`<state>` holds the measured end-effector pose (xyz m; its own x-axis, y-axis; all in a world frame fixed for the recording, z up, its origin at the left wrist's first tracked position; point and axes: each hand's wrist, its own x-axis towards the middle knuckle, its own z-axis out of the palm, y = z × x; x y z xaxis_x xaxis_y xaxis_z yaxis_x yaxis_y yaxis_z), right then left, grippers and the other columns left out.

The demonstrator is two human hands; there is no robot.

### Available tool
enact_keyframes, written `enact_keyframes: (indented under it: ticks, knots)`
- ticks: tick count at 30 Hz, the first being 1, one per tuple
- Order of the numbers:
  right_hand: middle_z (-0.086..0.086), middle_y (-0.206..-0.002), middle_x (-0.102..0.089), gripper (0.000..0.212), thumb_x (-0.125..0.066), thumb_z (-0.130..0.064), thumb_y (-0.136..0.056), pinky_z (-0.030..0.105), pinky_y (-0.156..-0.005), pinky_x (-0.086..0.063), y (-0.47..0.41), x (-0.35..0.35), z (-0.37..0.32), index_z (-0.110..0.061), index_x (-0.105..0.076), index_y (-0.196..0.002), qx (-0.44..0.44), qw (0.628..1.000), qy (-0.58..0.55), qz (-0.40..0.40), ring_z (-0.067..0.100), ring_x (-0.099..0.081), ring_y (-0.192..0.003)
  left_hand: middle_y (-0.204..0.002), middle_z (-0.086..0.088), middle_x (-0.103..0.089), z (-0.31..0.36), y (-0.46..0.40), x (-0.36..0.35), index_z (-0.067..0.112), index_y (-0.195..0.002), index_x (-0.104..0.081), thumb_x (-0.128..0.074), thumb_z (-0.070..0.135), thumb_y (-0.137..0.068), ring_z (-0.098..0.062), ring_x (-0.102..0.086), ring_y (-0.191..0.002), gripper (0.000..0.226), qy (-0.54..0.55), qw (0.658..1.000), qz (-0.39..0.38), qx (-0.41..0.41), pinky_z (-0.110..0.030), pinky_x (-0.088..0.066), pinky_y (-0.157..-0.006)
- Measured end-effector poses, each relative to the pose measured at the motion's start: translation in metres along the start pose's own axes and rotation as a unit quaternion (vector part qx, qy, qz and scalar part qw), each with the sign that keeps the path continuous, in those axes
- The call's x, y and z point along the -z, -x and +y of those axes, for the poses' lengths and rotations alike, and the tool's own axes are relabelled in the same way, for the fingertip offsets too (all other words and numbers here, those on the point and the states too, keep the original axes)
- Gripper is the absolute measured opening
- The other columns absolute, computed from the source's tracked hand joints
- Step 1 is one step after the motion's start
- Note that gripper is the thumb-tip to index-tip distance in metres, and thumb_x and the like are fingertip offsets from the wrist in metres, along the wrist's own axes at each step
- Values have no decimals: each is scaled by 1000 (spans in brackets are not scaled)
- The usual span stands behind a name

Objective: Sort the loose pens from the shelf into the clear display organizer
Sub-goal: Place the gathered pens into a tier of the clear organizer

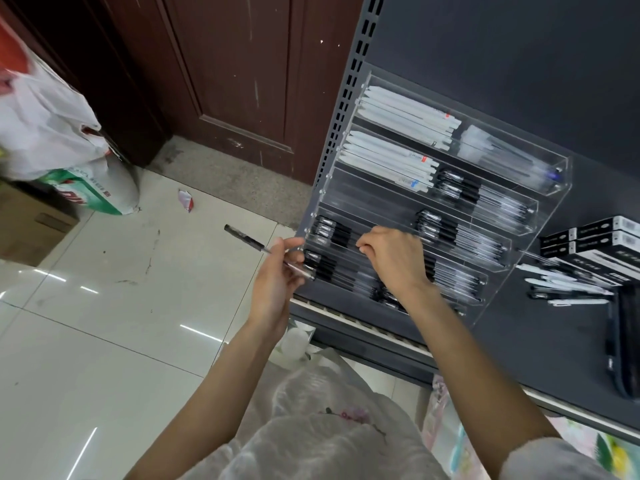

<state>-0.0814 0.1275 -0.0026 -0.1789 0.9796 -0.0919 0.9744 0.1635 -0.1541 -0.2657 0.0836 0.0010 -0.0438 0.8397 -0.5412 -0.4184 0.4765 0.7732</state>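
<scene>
Pens: one black pen is pinched between the left hand's thumb and fingertips at frame centre, slanting up-left over the floor. Just right, the right hand reaches into the clear organizer, fingers curled among black pens; what it grips cannot be told. Loose pens lie on the shelf at right, beside boxes.
</scene>
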Motion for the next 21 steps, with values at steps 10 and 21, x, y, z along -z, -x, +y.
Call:
enact_keyframes:
  ticks: [10,21]
  knots:
    - [-11,-88,-70,22,-67,-38,-81,23,-67,-54,54,43,-34,-24,-70,-98,12,968,-246,40,1,-62,-74,-82,-25,-59,-8,7,-34,7,-106,-65,-45,36,-95,-24,-61,-81,37,-64,993,-86,-43,-25,-55,-74]
    - [-9,-80,-73,10,-74,-20,-80,32,-65,-58,60,25,44,-21,-75,-90,-117,957,-219,150,5,-66,-69,-82,10,-62,17,-24,-12,25,-98,-62,-59,8,-89,-1,-57,-76,20,-167,957,101,-214,-11,-43,-70]
